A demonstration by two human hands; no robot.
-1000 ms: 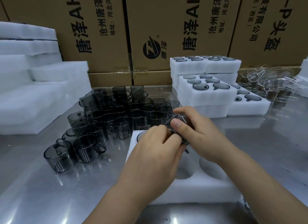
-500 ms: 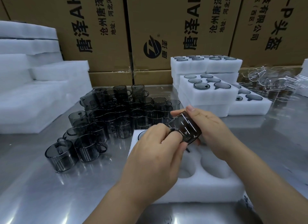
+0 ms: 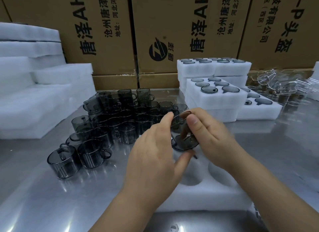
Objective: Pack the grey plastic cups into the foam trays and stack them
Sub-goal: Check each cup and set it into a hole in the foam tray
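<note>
- The right hand (image 3: 213, 136) grasps a grey cup (image 3: 185, 141), its fingers curled round it, holding it tilted just above the far end of the foam tray (image 3: 203, 195).
- The left hand (image 3: 151, 155) lies against the cup's left side with its thumb under it; whether its fingers grip cannot be told.
- Loose grey cups (image 3: 110, 126) crowd the worktop (image 3: 51, 197) left of the tray.
- Filled trays (image 3: 215, 102) are stacked beyond the tray, to the right.

Both forearms reach in from the near edge, hands meeting mid-scene. Right hand (image 3: 212, 138) grips a cup (image 3: 185, 142), thumb upright against its side. Left hand (image 3: 155, 154), back up, fingers nearly straight, touches it from the left
</note>
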